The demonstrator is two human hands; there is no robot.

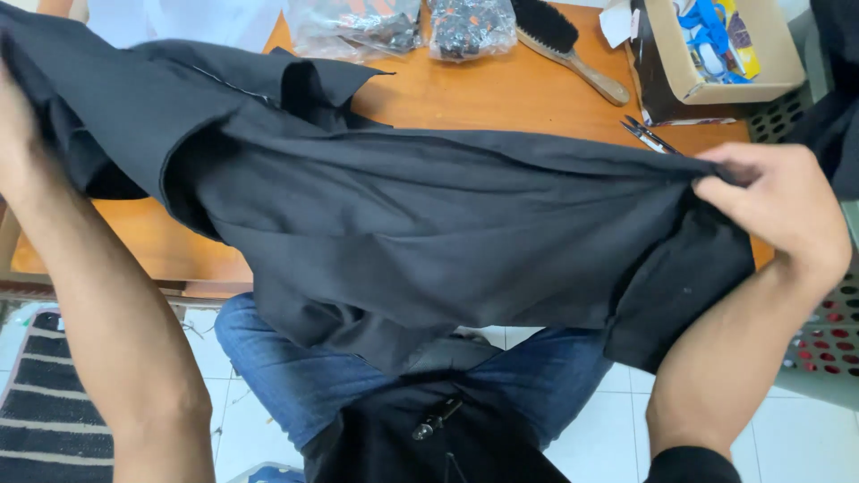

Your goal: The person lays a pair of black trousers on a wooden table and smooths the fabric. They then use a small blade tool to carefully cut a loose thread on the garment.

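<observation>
Right hand (783, 210) knuckles-up, fingers pinched on black garment (429, 233) edge. Left hand (16, 134), forearm raised, mostly behind cloth; finger state cannot be told.

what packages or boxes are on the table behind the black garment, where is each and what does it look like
Clear plastic bag: table's far edge, left of centre, crinkled, dark small parts inside.
Second clear bag: just right of it, same dark contents.
Cardboard box: far right corner, open, tan, blue and yellow items inside.
</observation>
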